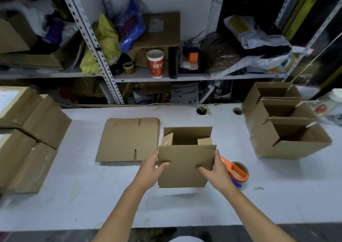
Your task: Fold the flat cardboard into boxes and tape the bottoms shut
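A half-formed brown cardboard box [185, 167] stands in the middle of the white table [74, 195], its upper flaps open and the inside showing. My left hand [152, 169] grips its left side, thumb on the near panel and fingertips over the top left corner. My right hand [215, 169] grips its right side the same way. A stack of flat cardboard blanks [127, 140] lies just left of the box. An orange tape dispenser [236, 170] with a brown roll lies on the table right behind my right hand.
Three erected open boxes [285, 123] stand in a row at the back right. Folded cartons [31, 134] are piled on the left edge. A cluttered metal shelf with a red paper cup [155, 63] runs behind the table. Two cable holes [201, 110] are in the table's far side.
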